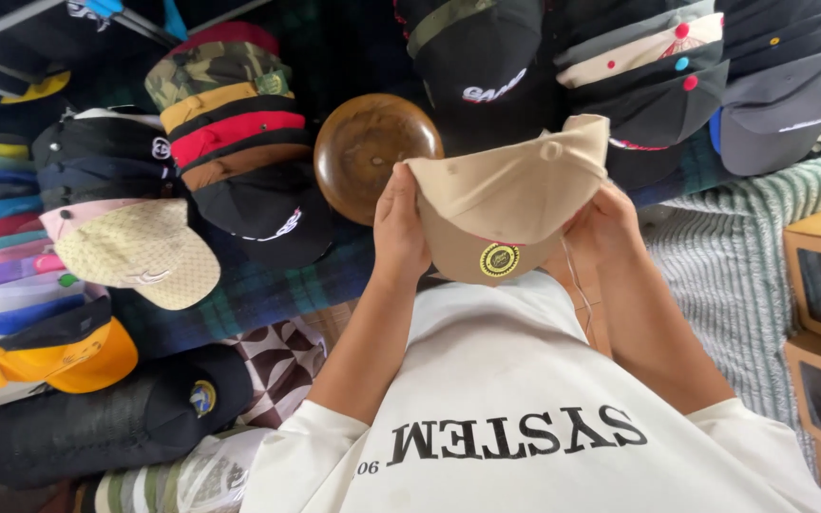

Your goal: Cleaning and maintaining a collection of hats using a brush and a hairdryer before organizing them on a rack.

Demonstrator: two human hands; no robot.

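Head view, the only one here: a beige cotton baseball cap with a round yellow sticker on its brim point(501, 204) is held up in front of the chest, just right of the round brown wooden bowl point(372, 152), which is used as the landmark below.

Risk-wise, the thin white tag string point(577, 280) dangling below the cap, right of the bowl, could probably get snagged or snapped if the cap gets twisted. The brim could be creased too if it's squeezed harder from both sides. The stacked caps in camo, yellow, red and black point(230, 123), left of the bowl, look easily toppled by a stray elbow.

Pose: the left hand point(399, 228) is raised just below the bowl, fingers curled shut around the cap's left edge. The right hand point(605, 223), further right of the bowl, is clamped on the cap's other side, thumb on top. Both forearms are angled up and inward from the torso.
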